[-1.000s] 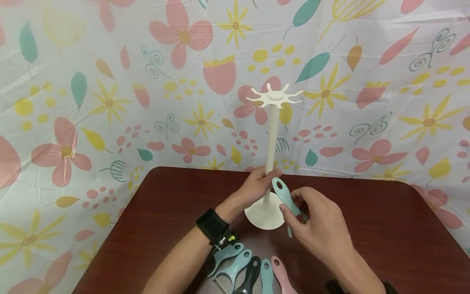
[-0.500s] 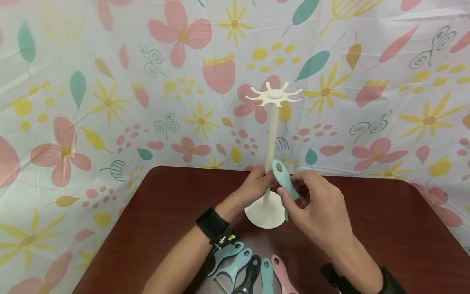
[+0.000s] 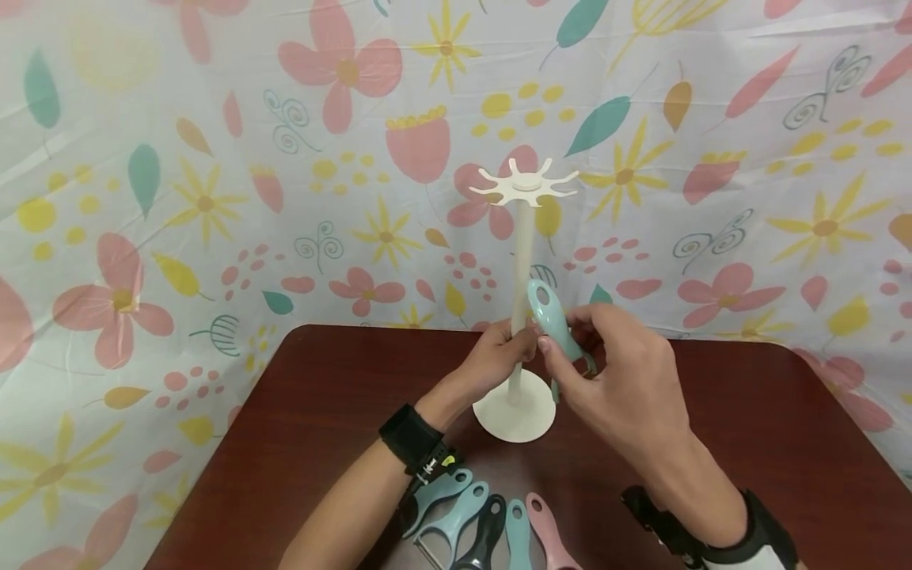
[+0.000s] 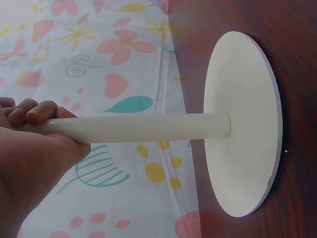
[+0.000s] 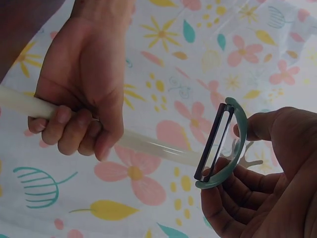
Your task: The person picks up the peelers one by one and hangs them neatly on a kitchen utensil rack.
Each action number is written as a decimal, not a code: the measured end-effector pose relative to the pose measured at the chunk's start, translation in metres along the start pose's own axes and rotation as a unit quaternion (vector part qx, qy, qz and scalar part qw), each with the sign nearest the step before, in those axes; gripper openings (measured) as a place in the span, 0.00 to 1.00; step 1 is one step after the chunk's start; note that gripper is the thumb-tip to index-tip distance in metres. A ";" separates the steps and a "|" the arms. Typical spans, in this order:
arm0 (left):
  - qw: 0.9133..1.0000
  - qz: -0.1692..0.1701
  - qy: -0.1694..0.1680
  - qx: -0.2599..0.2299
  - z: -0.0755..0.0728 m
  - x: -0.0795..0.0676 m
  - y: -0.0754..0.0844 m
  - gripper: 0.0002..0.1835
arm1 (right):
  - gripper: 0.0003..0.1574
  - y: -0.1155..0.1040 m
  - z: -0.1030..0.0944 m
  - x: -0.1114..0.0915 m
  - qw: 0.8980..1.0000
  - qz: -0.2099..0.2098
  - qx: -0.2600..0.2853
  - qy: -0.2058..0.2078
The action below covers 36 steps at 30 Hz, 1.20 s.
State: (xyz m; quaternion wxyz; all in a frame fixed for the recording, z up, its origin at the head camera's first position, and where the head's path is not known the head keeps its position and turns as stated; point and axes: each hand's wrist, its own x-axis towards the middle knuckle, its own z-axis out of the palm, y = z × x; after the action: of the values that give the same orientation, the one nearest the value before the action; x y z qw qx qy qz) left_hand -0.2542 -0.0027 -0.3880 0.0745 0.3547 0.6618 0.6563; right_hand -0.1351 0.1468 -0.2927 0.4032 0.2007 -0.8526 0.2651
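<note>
A cream utensil stand [image 3: 523, 245] rises from its round base [image 4: 242, 163] to a ring of several hooks [image 3: 526, 185]. Around the lower half of its pole, my left hand [image 3: 495, 355] is wrapped, the fingers curled. My right hand [image 3: 637, 388] pinches a light teal Y-shaped peeler [image 3: 552, 317] near its head, just right of the pole. The peeler's handle tilts up with its oval hole at the top, well below the hooks. In the right wrist view its metal blade [image 5: 214, 144] faces the camera. The palm side of my left hand is hidden in the head view.
At the front of the dark red table [image 3: 299, 412] lie several kitchen tools: a light blue Y-shaped peeler [image 3: 461, 514], a black-handled tool [image 3: 488, 534], a teal handle [image 3: 518, 537] and a pink handle [image 3: 547, 532]. A flower-patterned cloth [image 3: 321, 237] hangs behind.
My right hand has raised the peeler alongside the pole, from near the base to above my left hand's level. The left hand keeps its grip on the pole. The camera view has shifted slightly.
</note>
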 end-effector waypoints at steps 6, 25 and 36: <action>1.000 0.003 -0.003 -0.007 -0.001 0.001 -0.001 0.21 | 0.16 -0.003 -0.001 0.007 1.000 -0.009 0.011 0.023; 1.000 0.000 -0.001 -0.006 -0.003 0.006 -0.024 0.24 | 0.17 -0.016 -0.008 0.034 0.997 -0.011 0.030 0.071; 1.000 0.001 0.007 -0.003 -0.001 0.006 -0.022 0.23 | 0.19 -0.019 -0.008 0.044 0.994 -0.010 0.033 0.106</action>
State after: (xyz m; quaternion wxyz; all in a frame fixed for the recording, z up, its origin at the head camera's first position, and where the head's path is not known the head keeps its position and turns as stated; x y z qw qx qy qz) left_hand -0.2678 0.0024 -0.4061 0.0705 0.3504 0.6600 0.6608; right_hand -0.1465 0.1315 -0.2480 0.4871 0.1932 -0.7938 0.3088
